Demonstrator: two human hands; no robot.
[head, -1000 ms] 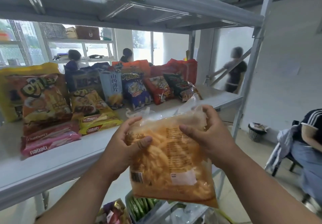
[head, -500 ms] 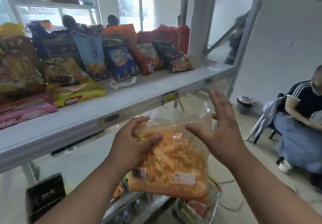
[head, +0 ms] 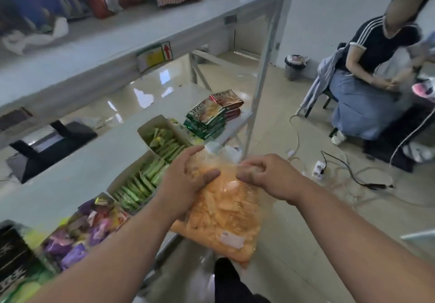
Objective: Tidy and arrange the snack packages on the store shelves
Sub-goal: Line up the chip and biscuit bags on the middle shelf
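Holding a clear bag of orange puffed sticks (head: pixel 221 211) in front of the lower shelf (head: pixel 70 161), now down from the upper shelf (head: pixel 106 43), where it was raised a second ago. Left of the fingers: assorted purple and yellow candy wrappers (head: pixel 82 227), then open cardboard boxes of green sachets (head: pixel 146 175) just beyond the left knuckles. Left hand (head: pixel 186 182) clamped on the bag's left side, thumb pressed across the front, fingers curled behind. Right hand (head: pixel 263 175), flat and off the bag half a second ago, back on it with fingertips bunched, pinching the crumpled top film. Beyond the fingers, a stack of green and red flat packs (head: pixel 211 114) near the shelf's far end. Right of the right hand, cables and a power strip (head: pixel 319 169) on the floor, a seated person (head: pixel 367 72) well apart. Likely meaning: upper shelf abandoned as the spot, lower shelf being considered; bag not yet placed anywhere.
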